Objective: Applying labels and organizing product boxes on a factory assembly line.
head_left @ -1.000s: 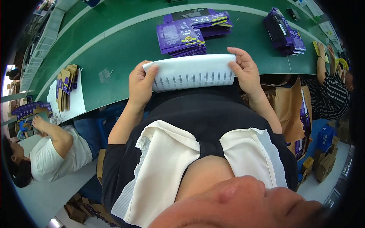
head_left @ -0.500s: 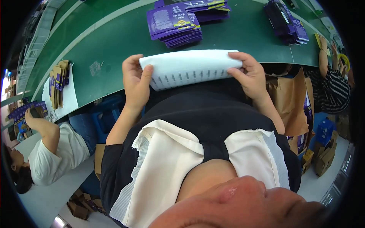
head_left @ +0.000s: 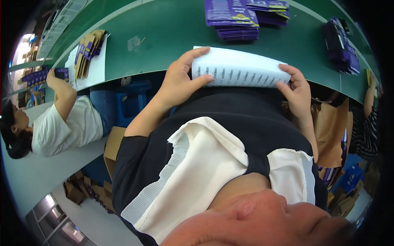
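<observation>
A white sheet of barcode labels [head_left: 240, 67], perhaps several sheets together, is held in front of my body at the table edge. It bows in the middle and slants down toward the right. My left hand [head_left: 182, 80] grips its left end, with the thumb on the printed face and the fingers behind. At the right end, my right hand [head_left: 297, 88] pinches the sheet between thumb and curled fingers. Beyond it on the green table [head_left: 164, 45] lies a pile of flat purple printed boxes [head_left: 232, 20].
Another purple stack [head_left: 342, 47] lies at the right. Brown and purple cartons [head_left: 87, 53] rest on white paper at the left. A person in white [head_left: 67, 127] handles a purple piece there. Beside my right arm stands a brown paper-lined carton [head_left: 330, 131]; a striped sleeve shows beyond.
My view has turned, so the table and stacks sit farther right. The label sheet now slants down to the right, and my left thumb reaches farther onto its face. Both hands keep hold.
</observation>
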Motion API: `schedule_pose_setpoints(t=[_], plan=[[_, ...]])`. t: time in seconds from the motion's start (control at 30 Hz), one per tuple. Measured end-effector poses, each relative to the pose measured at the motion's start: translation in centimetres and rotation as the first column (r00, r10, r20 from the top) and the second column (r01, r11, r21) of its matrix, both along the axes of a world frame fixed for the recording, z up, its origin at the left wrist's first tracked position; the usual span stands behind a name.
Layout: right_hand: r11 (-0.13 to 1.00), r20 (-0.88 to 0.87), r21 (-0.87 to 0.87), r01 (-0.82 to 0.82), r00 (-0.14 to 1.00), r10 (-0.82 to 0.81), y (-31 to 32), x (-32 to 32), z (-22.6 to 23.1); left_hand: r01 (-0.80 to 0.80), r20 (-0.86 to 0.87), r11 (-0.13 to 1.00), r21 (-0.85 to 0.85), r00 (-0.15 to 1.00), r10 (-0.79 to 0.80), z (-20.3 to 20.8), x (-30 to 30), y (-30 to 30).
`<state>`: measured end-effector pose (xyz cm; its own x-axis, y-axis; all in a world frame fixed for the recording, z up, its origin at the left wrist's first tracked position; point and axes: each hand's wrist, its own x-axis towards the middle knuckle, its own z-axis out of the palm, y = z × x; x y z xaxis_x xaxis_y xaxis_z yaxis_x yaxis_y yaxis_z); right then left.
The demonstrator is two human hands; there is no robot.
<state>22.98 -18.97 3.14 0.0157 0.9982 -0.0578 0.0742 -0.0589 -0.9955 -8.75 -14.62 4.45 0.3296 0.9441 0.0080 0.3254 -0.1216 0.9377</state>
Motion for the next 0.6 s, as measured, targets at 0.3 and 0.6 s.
schedule_pose_setpoints(t=[0.3,0.6], plan=[[0.988,0.275,-0.072,-0.135,0.950,0.150,0.1,1.7,-0.4,0.009,-0.079,1.000,-0.020,0.997,-0.011,0.5,-0.5,0.0],[0.967,0.570,-0.092,-0.238,0.783,0.247,1.4,2.6,1.2,0.152,-0.139,0.965,0.212,0.982,-0.124,-0.8,0.9,2.3]])
